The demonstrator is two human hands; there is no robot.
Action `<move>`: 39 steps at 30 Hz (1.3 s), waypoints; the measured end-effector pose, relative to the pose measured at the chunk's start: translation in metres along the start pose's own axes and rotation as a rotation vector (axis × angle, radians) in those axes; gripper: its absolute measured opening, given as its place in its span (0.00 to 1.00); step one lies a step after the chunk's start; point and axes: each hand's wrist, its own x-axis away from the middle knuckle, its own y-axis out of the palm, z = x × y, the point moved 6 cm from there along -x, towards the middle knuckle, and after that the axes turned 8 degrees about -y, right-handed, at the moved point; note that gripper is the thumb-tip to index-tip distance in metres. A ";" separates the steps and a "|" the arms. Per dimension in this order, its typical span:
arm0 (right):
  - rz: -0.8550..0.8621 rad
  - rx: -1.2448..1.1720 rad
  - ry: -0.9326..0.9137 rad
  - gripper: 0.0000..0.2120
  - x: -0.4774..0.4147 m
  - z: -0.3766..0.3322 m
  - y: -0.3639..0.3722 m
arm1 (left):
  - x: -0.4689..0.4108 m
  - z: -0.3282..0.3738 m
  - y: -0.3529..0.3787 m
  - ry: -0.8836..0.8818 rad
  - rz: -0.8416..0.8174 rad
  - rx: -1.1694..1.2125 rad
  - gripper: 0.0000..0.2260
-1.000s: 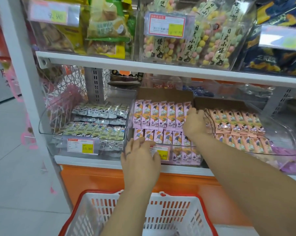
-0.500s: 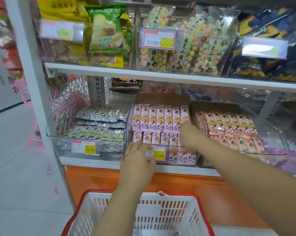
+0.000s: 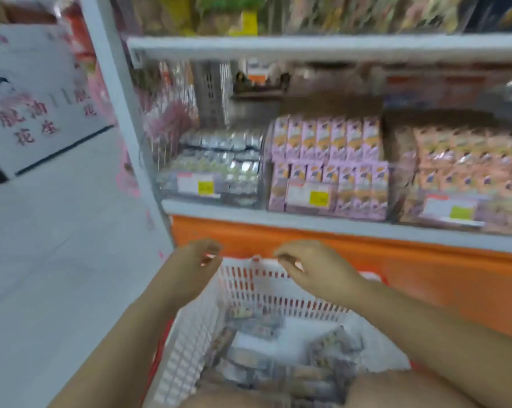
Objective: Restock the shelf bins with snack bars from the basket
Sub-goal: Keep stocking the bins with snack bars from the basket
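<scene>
1. Head view, general: the frame is motion-blurred. The white basket [image 3: 278,293] with a red rim stands on the floor below the orange shelf base.
2. Head view, task objects: the snack bars [image 3: 257,328] lie loose on the basket floor, at 6 o'clock from both hands and well below them. Most appear to lie flat with long axes near the 9-to-3 line, but blur makes the exact headings uncertain.
3. Head view, left hand [image 3: 196,260]: it hovers above the far left corner of the basket with fingers loosely curled and thumb close to them. No bar is seen in it.
4. Head view, right hand [image 3: 310,266]: it hovers above the middle of the far wall with fingers drooping in a loose curl, holding nothing visible. It lies more squarely over the heap, so it is judged nearer.
5. Head view, destination: the purple bin [image 3: 328,160] stands at 12 o'clock from the hands, the silver bin [image 3: 216,169] at 11 and the orange bin [image 3: 460,166] at 2.
</scene>
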 end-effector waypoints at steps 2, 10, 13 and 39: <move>-0.118 0.006 0.008 0.12 0.002 0.010 0.034 | 0.012 -0.032 0.018 -0.036 -0.016 -0.010 0.08; -0.343 -0.030 0.170 0.14 0.031 0.068 0.132 | 0.038 -0.118 0.119 -0.113 -0.392 -0.229 0.13; -0.469 -0.039 0.192 0.16 0.045 0.077 0.162 | 0.045 -0.142 0.149 -0.182 -0.559 -0.330 0.14; -0.281 -0.429 0.232 0.12 0.024 0.035 0.086 | 0.021 -0.050 0.048 -0.253 -0.429 0.484 0.02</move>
